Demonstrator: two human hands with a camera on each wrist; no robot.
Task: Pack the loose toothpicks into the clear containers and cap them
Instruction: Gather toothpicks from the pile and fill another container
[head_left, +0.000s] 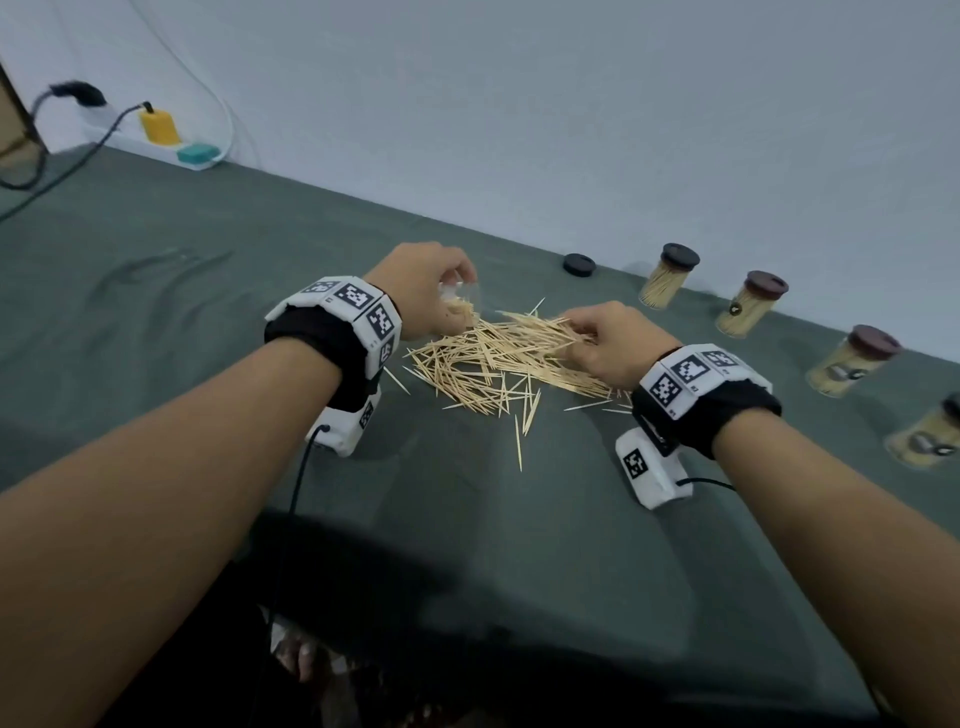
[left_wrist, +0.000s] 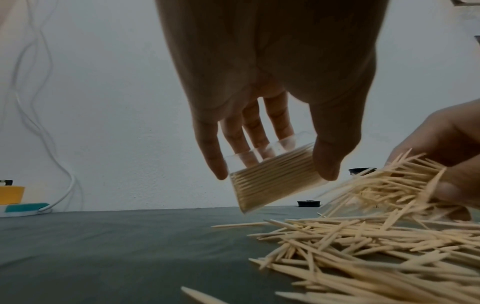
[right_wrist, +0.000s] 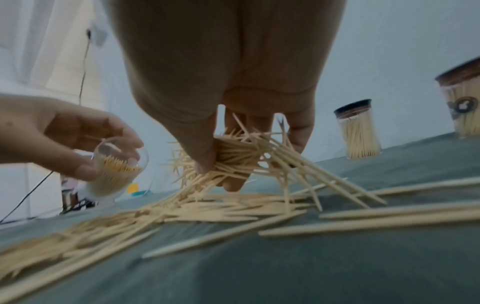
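A heap of loose toothpicks (head_left: 498, 358) (left_wrist: 376, 246) (right_wrist: 182, 209) lies on the dark green table cloth (head_left: 519, 519). My left hand (head_left: 426, 291) (left_wrist: 272, 160) holds a clear container (head_left: 460, 306) (left_wrist: 275, 181) (right_wrist: 116, 168), tilted above the heap's far left edge, uncapped and partly filled with toothpicks. My right hand (head_left: 597, 338) (right_wrist: 228, 160) pinches a messy bunch of toothpicks (right_wrist: 241, 156) (left_wrist: 405, 181) just over the heap's right side. A loose black cap (head_left: 578, 264) (left_wrist: 309, 203) lies near the wall behind the heap.
Several capped, filled containers (head_left: 667, 278) (head_left: 750, 304) (head_left: 852, 358) (right_wrist: 359, 131) stand in a row along the wall at the right. A power strip with a yellow plug (head_left: 158, 124) and cables sits at the far left corner. The wall runs close behind the table.
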